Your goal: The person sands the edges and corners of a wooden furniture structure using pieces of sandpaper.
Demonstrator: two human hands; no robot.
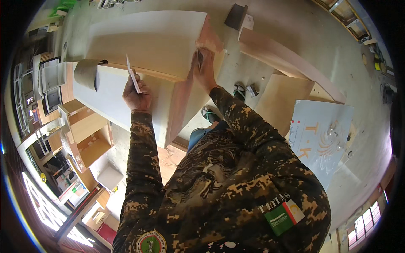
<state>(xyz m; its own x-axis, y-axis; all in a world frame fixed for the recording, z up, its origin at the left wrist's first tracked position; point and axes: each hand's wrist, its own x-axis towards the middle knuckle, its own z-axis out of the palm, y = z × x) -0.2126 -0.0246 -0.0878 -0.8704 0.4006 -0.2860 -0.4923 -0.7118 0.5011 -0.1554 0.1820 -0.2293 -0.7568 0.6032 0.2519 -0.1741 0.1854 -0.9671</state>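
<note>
A large box-shaped wooden piece with a pale upper panel (pixel 145 40) stands in front of me, its raw edge facing right. My left hand (pixel 138 95) is closed around a thin, flat, pale piece with a blade-like tip (pixel 133 78), held upright above the lower white panel (pixel 114 97). My right hand (pixel 205 69) is at the upper panel's right corner, fingers bent round a thin dark flat piece (pixel 199 57) set against the edge. The fingers partly hide that piece, so its kind is unclear. A curled brownish sheet (pixel 85 75) lies on the white panel's left end.
Long wooden boards (pixel 274 52) and a box panel (pixel 280 92) lie at the right, beside a light blue printed sheet (pixel 320 135). Wooden cabinet frames (pixel 86 133) stand at the left. A dark angled piece (pixel 236 17) is on the floor (pixel 270 17) ahead.
</note>
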